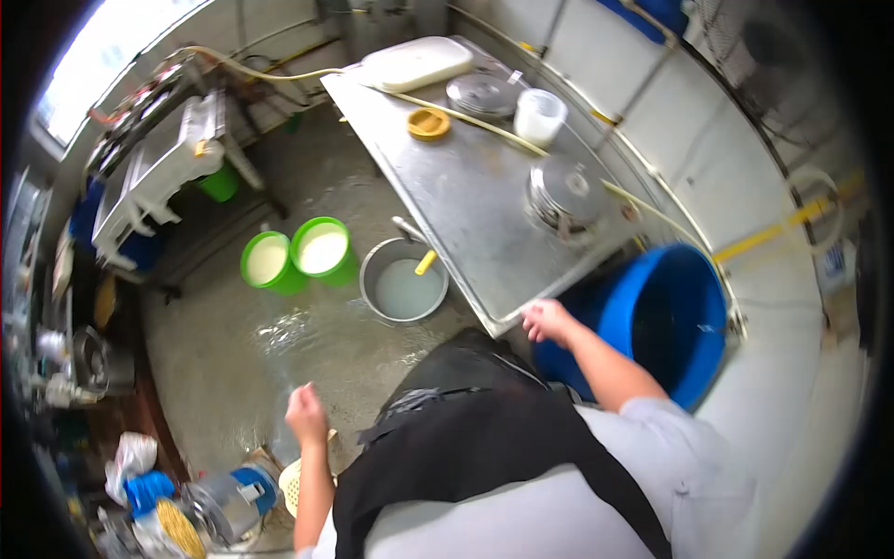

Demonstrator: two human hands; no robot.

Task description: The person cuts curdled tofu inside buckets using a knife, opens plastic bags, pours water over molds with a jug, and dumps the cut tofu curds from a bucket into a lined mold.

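Note:
My left hand [305, 410] is closed in a loose fist over the wet floor at the lower left, with nothing visible in it. At the near corner of the metal table [456, 214], my right hand [547, 321] has its fingers curled, and whatever they may hold is too small to tell. A round metal pot [405, 291] with cloudy liquid stands on the floor beyond me, a yellow-handled tool [426, 262] at its rim. Left of the pot stand two green buckets, one [323, 246] beside the other [266, 259], both with white contents.
A large blue barrel [616, 312] stands right of my right arm. On the table are a white tray [416, 62], a yellow bowl [428, 123], a white container [539, 116], lidded metal pots [565, 190] and a hose. Bags and a metal canister [228, 503] lie lower left.

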